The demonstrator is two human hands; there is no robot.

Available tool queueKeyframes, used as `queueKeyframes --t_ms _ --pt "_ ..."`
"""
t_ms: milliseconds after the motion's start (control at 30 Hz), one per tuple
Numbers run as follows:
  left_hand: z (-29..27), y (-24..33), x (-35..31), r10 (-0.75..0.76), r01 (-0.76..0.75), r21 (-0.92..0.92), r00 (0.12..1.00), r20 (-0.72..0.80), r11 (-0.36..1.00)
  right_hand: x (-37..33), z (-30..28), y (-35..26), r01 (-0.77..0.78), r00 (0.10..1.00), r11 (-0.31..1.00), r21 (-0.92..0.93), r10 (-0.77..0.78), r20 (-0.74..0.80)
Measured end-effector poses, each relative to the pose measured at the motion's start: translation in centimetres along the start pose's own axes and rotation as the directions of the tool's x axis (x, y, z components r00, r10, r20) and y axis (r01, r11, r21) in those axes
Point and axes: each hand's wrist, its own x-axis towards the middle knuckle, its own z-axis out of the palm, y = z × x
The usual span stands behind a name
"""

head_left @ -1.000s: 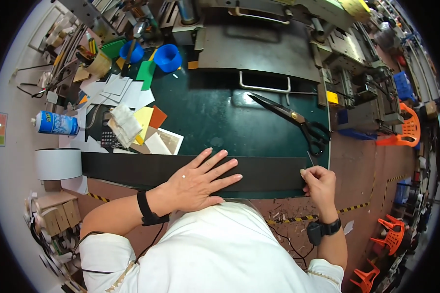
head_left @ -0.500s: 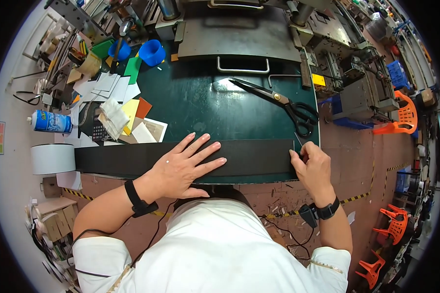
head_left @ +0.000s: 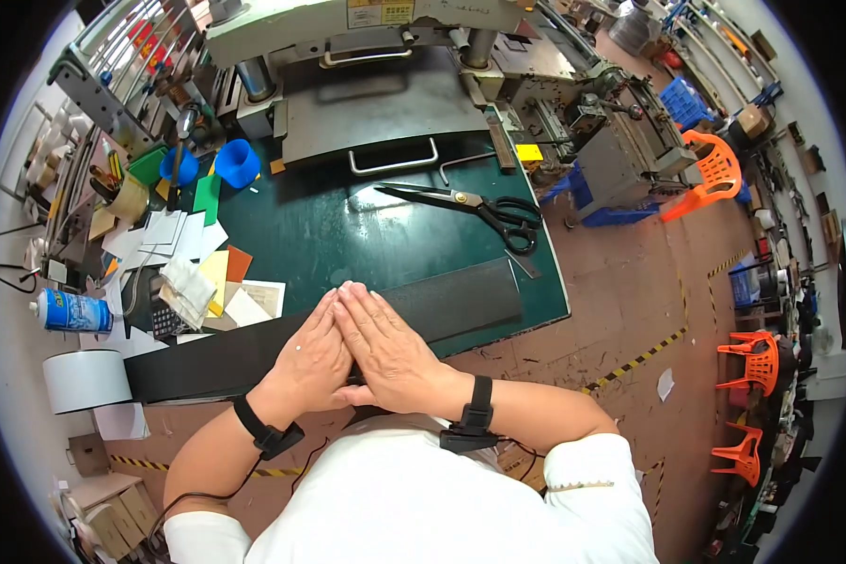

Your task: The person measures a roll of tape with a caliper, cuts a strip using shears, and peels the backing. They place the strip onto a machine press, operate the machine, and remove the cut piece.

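A long black strip [head_left: 470, 299] lies along the near side of the green-topped table, reaching leftward to a white roll [head_left: 86, 381]. My left hand [head_left: 308, 362] rests flat on the strip's middle, fingers stretched out. Right beside it, my right hand [head_left: 390, 355] also lies flat, its fingertips meeting the left ones in a peak. Neither hand grips anything. Just beyond the strip's right end is a thin, short metal piece [head_left: 524, 267], too small to name. Large black-handled scissors [head_left: 462, 198] lie behind the strip, blades pointing left.
At the left are papers and cards [head_left: 164, 230], a white cloth [head_left: 187, 289], a blue spray can [head_left: 73, 311] and blue round containers [head_left: 238, 164]. A press with a metal plate [head_left: 385, 103] stands at the back. Orange chairs [head_left: 752, 362] are at the right.
My right hand has left the strip's right end, moved left and come down flat against my left hand. The view has shifted and turned, so the strip now slants up rightward.
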Motion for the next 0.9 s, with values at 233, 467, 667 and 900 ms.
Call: queueKeyframes --t_ms 233,467,667,900 --pt "0.8 -0.1 -3.2 -0.164 0.14 -0.188 0.979 -0.123 0.972 -0.9 -0.3 0.7 -0.153 0.986 0.977 -0.146 0.162 0.05" --pt "0.6 -1.2 -7.8 -0.311 0.282 -0.21 0.943 -0.12 0.936 -5.5 -4.1 5.4 -0.325 0.942 0.885 -0.332 0.336 -0.027" --pt "0.7 -1.4 -7.8 -0.324 0.307 -0.172 0.942 -0.082 0.936 -7.4 -4.8 7.5 -0.383 0.921 0.851 -0.36 0.383 -0.075" --pt "2.0 -1.0 -9.7 -0.422 0.39 -0.201 0.894 -0.153 0.899 -7.9 -4.5 7.4 -0.412 0.908 0.826 -0.385 0.409 -0.096"
